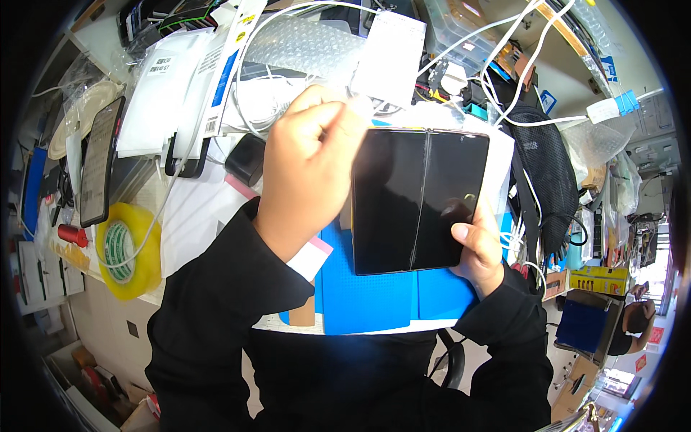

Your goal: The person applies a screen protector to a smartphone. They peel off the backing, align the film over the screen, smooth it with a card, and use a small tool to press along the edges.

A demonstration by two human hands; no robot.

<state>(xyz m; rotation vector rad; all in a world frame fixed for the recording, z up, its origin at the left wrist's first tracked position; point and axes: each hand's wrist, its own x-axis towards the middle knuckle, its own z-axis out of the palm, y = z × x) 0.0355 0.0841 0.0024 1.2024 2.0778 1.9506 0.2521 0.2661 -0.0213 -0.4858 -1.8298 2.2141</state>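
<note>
An unfolded foldable phone [397, 200] with a dark screen is tilted above a blue work mat [367, 302]. A pale line runs down its crease, and reflections show on the glass. My right hand [480, 248] grips its lower right edge, thumb on the front and the other fingers mostly hidden behind. My left hand [307, 162] is raised at the phone's upper left, fingers curled and thumb drawn to them. Glare washes out those fingertips, so whether anything thin sits between them cannot be seen.
A roll of yellow tape [129, 251] and a smartphone [101, 162] stand at the left. White packets [162, 92], bubble wrap [302, 48] and loose white cables [513, 70] crowd the back. A black mesh pouch [545, 167] lies right. A person [634, 324] sits far right.
</note>
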